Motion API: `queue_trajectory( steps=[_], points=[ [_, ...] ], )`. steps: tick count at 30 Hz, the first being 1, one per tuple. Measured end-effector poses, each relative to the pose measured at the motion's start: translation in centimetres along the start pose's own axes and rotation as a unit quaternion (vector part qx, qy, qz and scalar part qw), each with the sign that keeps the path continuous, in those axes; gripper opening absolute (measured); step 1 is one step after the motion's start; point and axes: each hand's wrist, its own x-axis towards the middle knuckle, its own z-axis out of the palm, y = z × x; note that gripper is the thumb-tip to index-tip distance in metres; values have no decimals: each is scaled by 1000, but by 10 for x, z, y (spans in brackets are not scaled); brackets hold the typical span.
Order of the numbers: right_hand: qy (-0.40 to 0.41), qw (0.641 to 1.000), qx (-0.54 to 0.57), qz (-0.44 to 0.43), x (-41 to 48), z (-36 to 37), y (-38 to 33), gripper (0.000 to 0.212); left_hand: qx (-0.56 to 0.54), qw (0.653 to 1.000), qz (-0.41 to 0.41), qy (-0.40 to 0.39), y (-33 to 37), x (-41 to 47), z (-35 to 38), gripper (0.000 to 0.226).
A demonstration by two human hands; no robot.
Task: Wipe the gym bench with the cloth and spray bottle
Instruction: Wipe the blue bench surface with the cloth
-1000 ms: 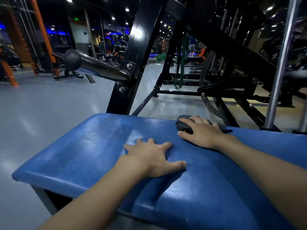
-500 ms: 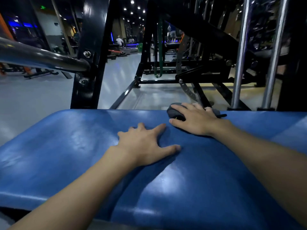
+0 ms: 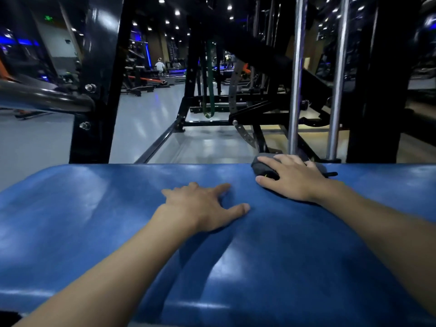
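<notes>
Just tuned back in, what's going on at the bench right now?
A person is leaning over the blue bench. The right hand presses a dark cloth flat against the pad at its far edge. The left hand rests flat on the pad beside it, fingers spread, holding nothing. No spray bottle is in view.

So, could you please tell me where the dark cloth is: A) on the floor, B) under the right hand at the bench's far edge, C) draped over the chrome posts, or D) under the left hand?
B: the right hand lies flat on the cloth at the far edge of the bench.
</notes>
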Motion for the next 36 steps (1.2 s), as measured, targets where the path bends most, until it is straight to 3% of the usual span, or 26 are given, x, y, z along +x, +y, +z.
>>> queue_trajectory(
  steps=[5,11,14,17,23,28,32,36],
  points=[
    [-4,1000,4,12,-14,-4,30,71,-22,991,126,48,56,2,8,79],
    [-1,999,0,51,-32,-13,95,72,7,996,80,46,111,8,11,82],
    [5,996,7,85,-44,-17,138,73,-20,981,178,71,141,12,13,68],
    [15,993,-1,116,-56,-22,183,75,-34,961,262,85,188,18,13,68],
    [25,984,-11,176,-82,-33,270,75,-19,935,348,69,293,30,7,65],
    [18,971,-13,240,-98,-42,334,71,67,939,337,33,348,30,12,69],
    [25,954,38,295,-110,-49,376,87,78,940,331,22,353,34,7,71],
    [-15,953,9,302,-122,-50,381,80,94,938,332,23,351,32,8,73]
  ],
)
